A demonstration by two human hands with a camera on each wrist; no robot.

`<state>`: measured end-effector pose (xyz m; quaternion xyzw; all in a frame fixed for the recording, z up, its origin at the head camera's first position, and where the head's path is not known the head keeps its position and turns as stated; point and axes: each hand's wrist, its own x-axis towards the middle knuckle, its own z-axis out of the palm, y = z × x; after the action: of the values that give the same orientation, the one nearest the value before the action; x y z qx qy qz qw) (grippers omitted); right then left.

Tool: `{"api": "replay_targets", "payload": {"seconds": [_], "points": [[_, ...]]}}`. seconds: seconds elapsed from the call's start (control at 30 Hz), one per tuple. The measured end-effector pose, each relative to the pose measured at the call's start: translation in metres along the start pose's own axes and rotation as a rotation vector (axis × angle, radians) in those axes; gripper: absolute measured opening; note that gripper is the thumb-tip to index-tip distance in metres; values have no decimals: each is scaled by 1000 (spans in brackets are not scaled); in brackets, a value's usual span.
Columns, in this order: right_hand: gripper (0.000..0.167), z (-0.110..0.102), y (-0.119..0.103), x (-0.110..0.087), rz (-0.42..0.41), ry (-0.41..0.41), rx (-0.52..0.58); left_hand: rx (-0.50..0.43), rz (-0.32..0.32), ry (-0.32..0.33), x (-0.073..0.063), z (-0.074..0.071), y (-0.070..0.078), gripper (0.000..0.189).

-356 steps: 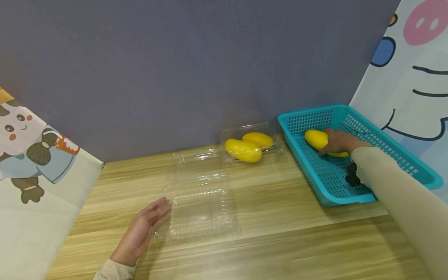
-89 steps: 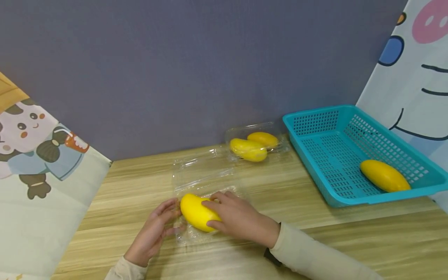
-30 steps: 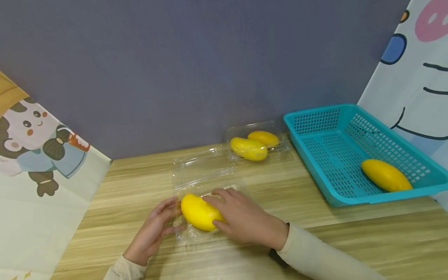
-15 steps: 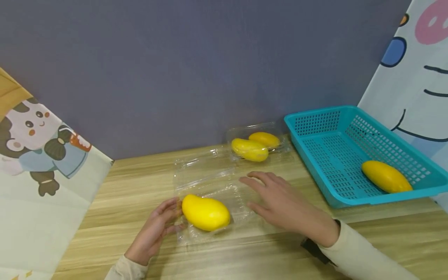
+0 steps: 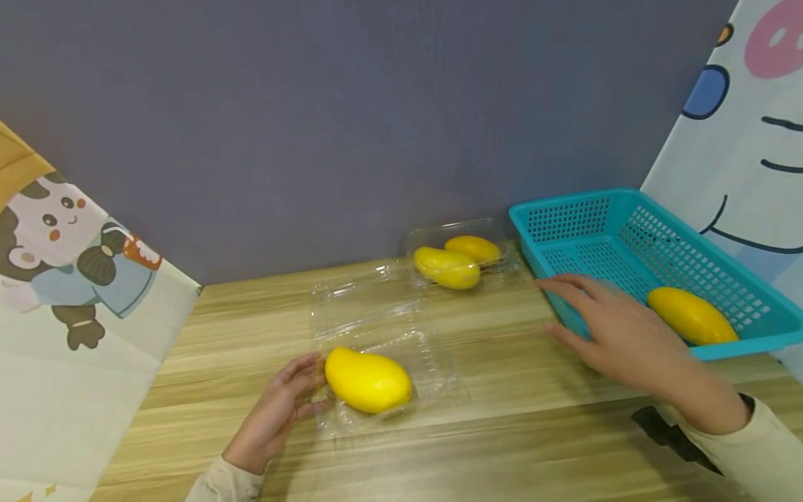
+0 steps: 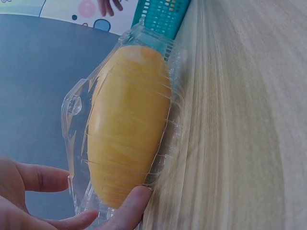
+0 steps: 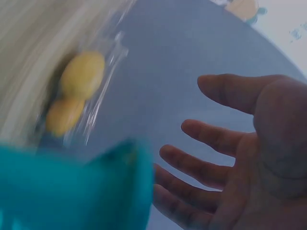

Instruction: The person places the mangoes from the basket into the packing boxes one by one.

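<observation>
My left hand [image 5: 276, 415] rests with loose fingers at the left end of an open clear plastic clamshell box [image 5: 360, 310]. In the left wrist view, its thumb and fingertips meet the box's edge. One yellow mango [image 5: 368, 382] lies in the near half of that box, while the other half is folded back towards the grey wall. My right hand [image 5: 633, 348], blurred and holding nothing, is over the near left side of a turquoise basket [image 5: 567, 222]. Its fingers spread apart in the right wrist view. Inside the basket, to the right of this hand, lies another mango [image 5: 692, 316].
Against the grey wall [image 5: 314, 139] stands a second clear box with two mangoes [image 5: 447, 268] in it, left of the basket. Printed cartoon panels [image 5: 106, 265] border the wooden table [image 5: 238, 335] on both sides.
My right hand placed a mango from the basket into the open box, let go of it, and has swung right to the basket. The left hand stays at the box, its fingers now against its edge.
</observation>
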<state>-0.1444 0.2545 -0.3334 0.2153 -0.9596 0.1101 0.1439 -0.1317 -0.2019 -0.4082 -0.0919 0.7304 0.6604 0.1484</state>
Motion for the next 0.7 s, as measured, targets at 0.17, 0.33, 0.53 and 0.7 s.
{"api": "replay_targets", "payload": {"seconds": [0.17, 0.33, 0.53, 0.7], "points": [[59, -8, 39, -2, 66, -47, -22, -12, 2, 1, -1, -1, -2, 54], [64, -14, 76, -4, 188, -170, -100, -13, 2, 9, -1, -1, -5, 54], [71, -11, 114, -9, 280, -284, -137, -4, 4, 12, 0, 0, -5, 53], [87, -1, 142, -13, 369, -396, -106, 1, 3, 6, 0, -1, -4, 54]]}}
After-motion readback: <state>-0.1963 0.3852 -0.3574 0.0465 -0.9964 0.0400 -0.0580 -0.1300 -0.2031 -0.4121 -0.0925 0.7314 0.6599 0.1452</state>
